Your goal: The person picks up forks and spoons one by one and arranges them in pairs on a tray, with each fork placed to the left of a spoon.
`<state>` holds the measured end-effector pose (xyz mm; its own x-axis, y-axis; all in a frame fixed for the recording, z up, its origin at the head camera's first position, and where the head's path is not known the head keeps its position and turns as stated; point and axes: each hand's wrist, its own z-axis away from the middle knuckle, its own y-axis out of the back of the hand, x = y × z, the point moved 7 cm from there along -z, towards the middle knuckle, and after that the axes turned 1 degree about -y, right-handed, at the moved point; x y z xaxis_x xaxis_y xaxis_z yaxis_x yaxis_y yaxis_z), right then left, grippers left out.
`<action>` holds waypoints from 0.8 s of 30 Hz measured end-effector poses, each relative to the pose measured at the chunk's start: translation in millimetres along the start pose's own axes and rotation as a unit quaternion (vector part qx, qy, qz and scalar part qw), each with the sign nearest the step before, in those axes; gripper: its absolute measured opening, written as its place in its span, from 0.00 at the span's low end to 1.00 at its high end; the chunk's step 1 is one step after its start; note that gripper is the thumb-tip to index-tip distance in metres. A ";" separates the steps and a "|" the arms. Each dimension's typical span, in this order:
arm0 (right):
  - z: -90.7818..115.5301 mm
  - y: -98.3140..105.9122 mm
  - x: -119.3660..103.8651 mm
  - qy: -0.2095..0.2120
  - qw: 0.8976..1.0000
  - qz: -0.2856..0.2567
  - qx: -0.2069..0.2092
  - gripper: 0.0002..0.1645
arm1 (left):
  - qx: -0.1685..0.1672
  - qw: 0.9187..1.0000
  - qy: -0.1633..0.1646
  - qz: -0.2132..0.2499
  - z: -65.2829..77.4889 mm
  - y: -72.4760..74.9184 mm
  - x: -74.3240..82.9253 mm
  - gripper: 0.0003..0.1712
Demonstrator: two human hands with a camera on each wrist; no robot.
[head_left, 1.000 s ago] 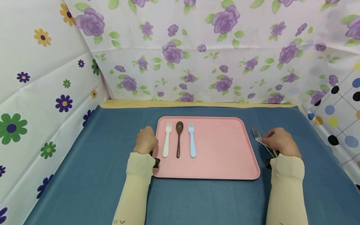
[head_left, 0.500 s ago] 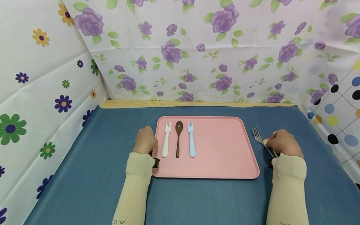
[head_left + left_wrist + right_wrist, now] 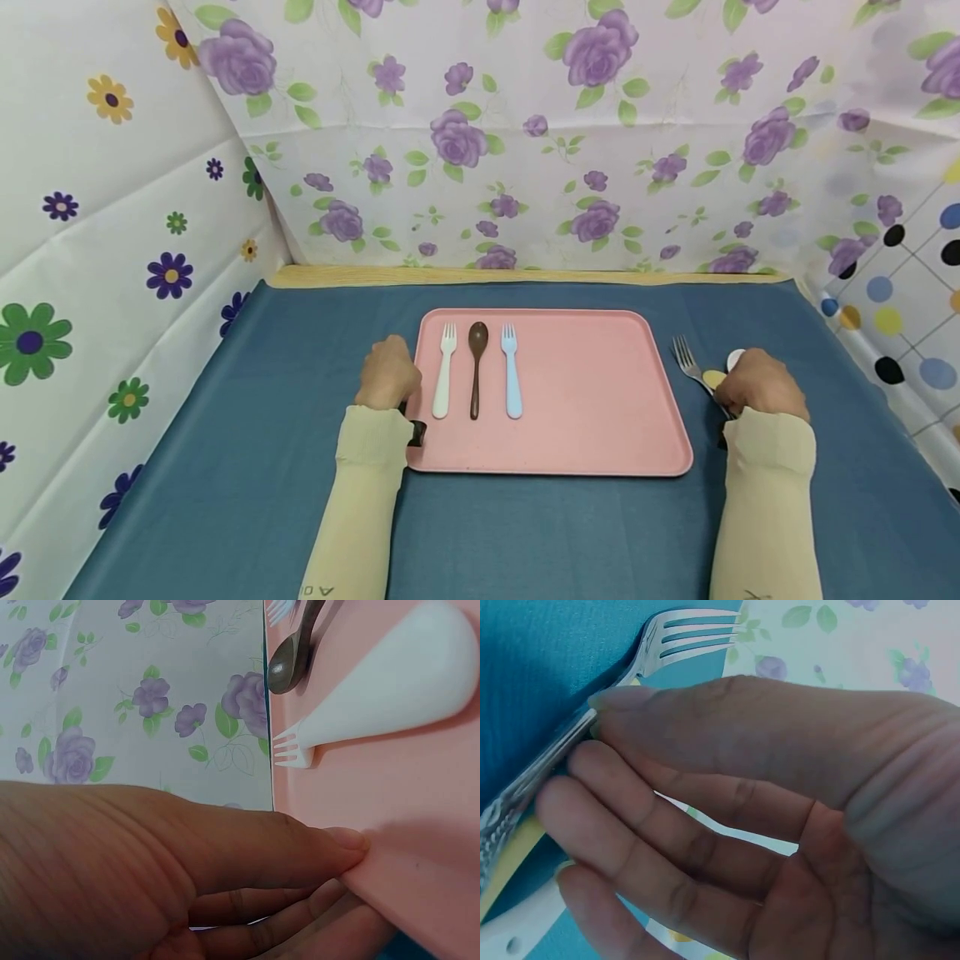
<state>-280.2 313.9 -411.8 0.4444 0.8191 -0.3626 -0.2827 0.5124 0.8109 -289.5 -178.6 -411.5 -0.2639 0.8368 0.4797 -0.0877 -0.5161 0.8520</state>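
My left hand [image 3: 387, 373] pinches the left rim of the pink tray [image 3: 592, 392]; in the left wrist view the thumb lies on top and the fingers curl underneath. On the tray lie a white fork [image 3: 444, 375], a dark brown spoon [image 3: 476, 367] and a light blue fork [image 3: 512, 375], side by side. To the tray's right, my right hand [image 3: 763, 383] pinches the handle of a metal fork [image 3: 536, 776] between thumb and index finger. That fork's tines point away, and the hand covers much of its handle in the head view.
Beside the metal fork lie a yellow utensil [image 3: 713, 379] with a rounded head and a white one [image 3: 734, 359], both partly hidden by the right hand. Blue cloth [image 3: 555, 533] covers the table. Flowered sheets [image 3: 525, 167] hang behind and at the sides.
My right hand has shifted slightly right and nearer, and the yellow and white rounded heads have come into sight beside it. The left hand and the tray stay in place.
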 end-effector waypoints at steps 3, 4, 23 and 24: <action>-0.2 0.8 -0.3 -0.005 1.000 0.010 0.001 0.09 | -0.002 1.000 0.002 0.001 -0.3 -0.2 0.1 0.03; -0.2 1.0 -0.3 -0.006 1.000 0.013 0.000 0.09 | -0.001 1.000 0.002 0.002 -0.2 -0.3 0.2 0.03; -0.3 0.0 -3.1 -0.005 0.999 0.041 0.019 0.16 | -0.002 1.000 0.006 0.005 -0.3 -0.2 -0.2 0.06; -0.5 -0.4 -3.9 -0.001 0.999 0.043 0.019 0.16 | -0.004 1.000 0.010 0.005 -0.1 -0.3 -0.7 0.07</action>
<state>-282.3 310.7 -410.9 0.4225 0.8586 -0.2905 -0.2877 0.4309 0.8553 -289.4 -179.1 -412.1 -0.2841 0.8278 0.4838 -0.0930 -0.5260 0.8454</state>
